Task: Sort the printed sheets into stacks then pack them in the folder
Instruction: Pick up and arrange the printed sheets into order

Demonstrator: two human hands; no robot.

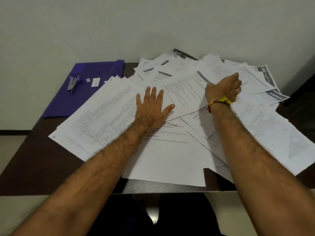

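- Head view: I see a dark bench (37, 160) set against a pale wall (102, 28), covered across its middle and right by a loose spread of printed sheets (170, 159).
- The sheets overlap at many angles; some at the far side show dark header bands, and the far edge of the pile touches the wall.
- My left hand (151, 106) lies flat on the sheets near the middle of the pile, palm down, fingers straight and spread, thumb out to the right.
- Under and left of that hand sits a slanted batch of sheets with ruled tables (102, 120), running from the near left up toward the far middle.
- My right hand (225, 87) is farther back and to the right, its back toward the camera, fingers curled down onto the sheets; I cannot tell whether it pinches a sheet or only rests there.
- That hand's wrist carries a yellow thread band (220, 101), and a ring (237, 91) shows on one finger.
- The purple folder (95, 92) lies at the far left of the bench, closed flat, its right edge tucked under the sheets.
- On the folder rest a stapler (73, 83), a tiny pink-and-white item (88, 80) I cannot identify, and a small white box (95, 82), in a row from left to right.
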